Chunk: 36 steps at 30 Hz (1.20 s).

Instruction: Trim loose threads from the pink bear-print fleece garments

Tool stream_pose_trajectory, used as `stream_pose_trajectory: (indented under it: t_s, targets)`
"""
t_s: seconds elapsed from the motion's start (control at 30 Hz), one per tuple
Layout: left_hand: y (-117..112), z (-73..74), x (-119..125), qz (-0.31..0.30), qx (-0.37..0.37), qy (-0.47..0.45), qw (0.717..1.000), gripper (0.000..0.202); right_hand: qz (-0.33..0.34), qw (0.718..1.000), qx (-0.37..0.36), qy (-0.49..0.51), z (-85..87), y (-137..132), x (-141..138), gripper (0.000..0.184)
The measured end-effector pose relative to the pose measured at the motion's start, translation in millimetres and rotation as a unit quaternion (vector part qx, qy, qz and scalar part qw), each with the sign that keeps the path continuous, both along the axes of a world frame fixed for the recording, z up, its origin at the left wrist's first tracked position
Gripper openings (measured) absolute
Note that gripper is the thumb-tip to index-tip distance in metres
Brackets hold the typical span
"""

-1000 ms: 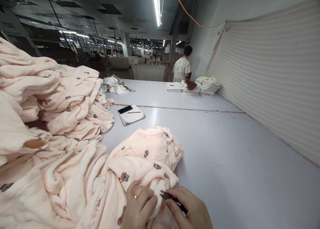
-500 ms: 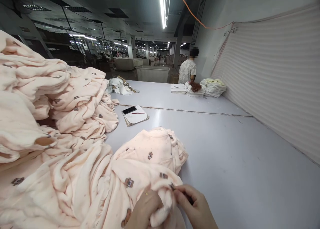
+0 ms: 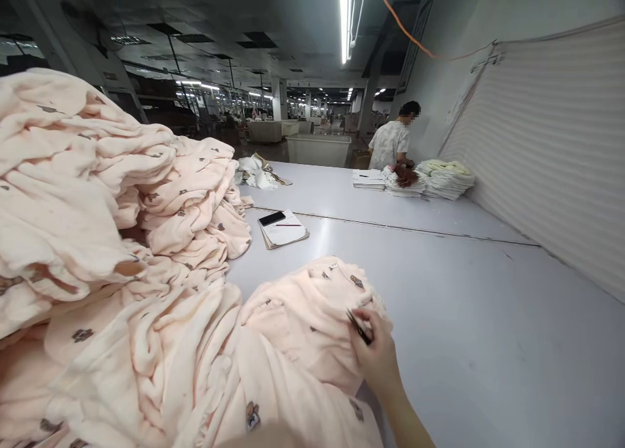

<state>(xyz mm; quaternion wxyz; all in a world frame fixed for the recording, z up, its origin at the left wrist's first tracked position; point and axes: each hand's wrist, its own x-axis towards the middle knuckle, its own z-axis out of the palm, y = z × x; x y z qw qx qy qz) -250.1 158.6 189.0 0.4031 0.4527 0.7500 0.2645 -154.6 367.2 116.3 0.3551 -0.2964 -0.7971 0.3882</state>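
The right hand (image 3: 375, 349) is closed around a pair of small black snips (image 3: 360, 329), its fingers narrow on the tool; whether the blades are apart is too small to tell. The snips' long axis slants forward and to the left, tips away from the person. The pink garment (image 3: 297, 305) lies bunched on the table (image 3: 463, 344), spreading left of this grip and below the tips, with the hand over its right edge; it is too crumpled to show a clear long axis. The right hand is clearly nearer to its far end. Of the left hand, only a blur (image 3: 266, 436) seems to show at the bottom edge, so its grip cannot be told.
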Motion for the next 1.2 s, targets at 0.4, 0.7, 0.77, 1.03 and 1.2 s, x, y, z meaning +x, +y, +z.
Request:
stream_pose_trajectory:
  t_s: [0.4,0.7,0.77,1.03,1.2]
  targets:
    - [112,-29.8,-30,0.025,0.077,0.285,0.955,0.026,-0.062,0.990,-0.126,0.011,-1.4,8,11,0.028]
    - [120,-50.8,-23,0.076,0.084,0.263,0.958,0.022,-0.044,0.992,-0.119,-0.023,-6.0,27,-19,0.019]
    - [126,-56.4,-22,0.101,0.098,0.228,0.963,0.024,-0.027,0.993,-0.115,-0.025,-7.4,27,-11,0.018]
    - [143,-72.0,-29,0.137,0.155,0.129,0.970,0.024,0.007,0.996,-0.081,-0.040,-7.5,21,1,0.019]
    - [135,-75.0,-24,0.159,0.171,0.074,0.970,0.028,0.000,0.989,0.107,-0.101,-4.4,8,15,0.026]
